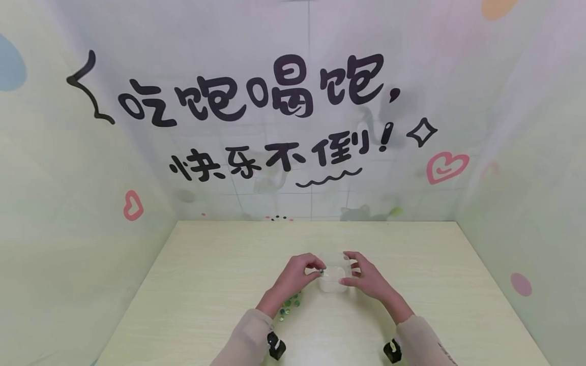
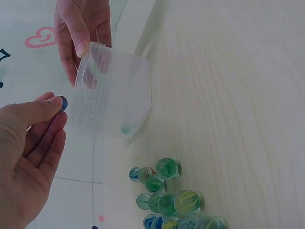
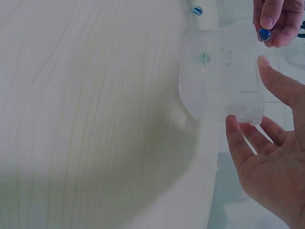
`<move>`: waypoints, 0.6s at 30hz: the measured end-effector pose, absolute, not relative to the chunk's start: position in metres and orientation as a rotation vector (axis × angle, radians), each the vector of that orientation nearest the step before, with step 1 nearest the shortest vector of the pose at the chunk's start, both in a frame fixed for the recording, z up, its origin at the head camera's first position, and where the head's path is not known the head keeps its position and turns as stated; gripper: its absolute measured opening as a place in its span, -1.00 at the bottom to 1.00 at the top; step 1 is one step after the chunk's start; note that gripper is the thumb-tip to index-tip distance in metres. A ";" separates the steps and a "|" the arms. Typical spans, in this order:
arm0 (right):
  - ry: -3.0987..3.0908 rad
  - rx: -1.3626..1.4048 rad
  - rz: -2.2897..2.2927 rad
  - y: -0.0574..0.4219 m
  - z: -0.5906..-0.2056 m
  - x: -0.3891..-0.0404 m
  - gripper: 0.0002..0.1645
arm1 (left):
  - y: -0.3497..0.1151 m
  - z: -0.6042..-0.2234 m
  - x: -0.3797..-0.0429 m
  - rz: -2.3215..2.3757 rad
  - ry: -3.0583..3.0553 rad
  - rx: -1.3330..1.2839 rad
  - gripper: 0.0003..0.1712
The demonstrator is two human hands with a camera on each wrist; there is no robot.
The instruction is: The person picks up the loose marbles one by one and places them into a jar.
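My left hand (image 1: 299, 274) pinches a dark blue glass marble (image 2: 64, 103) between thumb and fingers, just left of the rim of a clear plastic box (image 1: 333, 280). From the right side, my right hand (image 1: 366, 277) holds that box, its thumb at the near edge and its fingers round the far side. In the right wrist view the same marble (image 3: 265, 34) shows in the left fingertips, above the right thumb. One greenish marble (image 2: 127, 128) is visible through the box wall. Several green, yellow and blue marbles (image 2: 167, 205) lie grouped on the table beside the left forearm.
The pale wood-grain table (image 1: 220, 284) meets a printed backdrop (image 1: 229, 152) with black lettering at its far edge. A single blue marble (image 3: 197, 10) lies on the table near the box. Black wrist mounts (image 1: 276, 346) sit beneath both sleeves.
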State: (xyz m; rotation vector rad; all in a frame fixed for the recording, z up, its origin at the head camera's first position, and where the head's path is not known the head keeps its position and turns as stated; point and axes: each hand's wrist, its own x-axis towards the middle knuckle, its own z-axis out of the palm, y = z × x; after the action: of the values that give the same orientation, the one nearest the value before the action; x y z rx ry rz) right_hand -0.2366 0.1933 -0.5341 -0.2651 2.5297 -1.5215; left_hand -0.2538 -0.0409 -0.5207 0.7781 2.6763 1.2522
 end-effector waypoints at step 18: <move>2.531 -0.255 -1.522 0.192 -0.533 -0.236 -0.12 | -0.036 -0.519 -0.257 1.245 2.668 0.786 -0.84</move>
State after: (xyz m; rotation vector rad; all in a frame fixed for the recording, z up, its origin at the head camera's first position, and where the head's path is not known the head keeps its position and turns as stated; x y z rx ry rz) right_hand -0.2365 0.1923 -0.5333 -0.2548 2.5312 -1.5220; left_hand -0.2565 -0.0365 -0.5191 0.7856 2.6678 1.2455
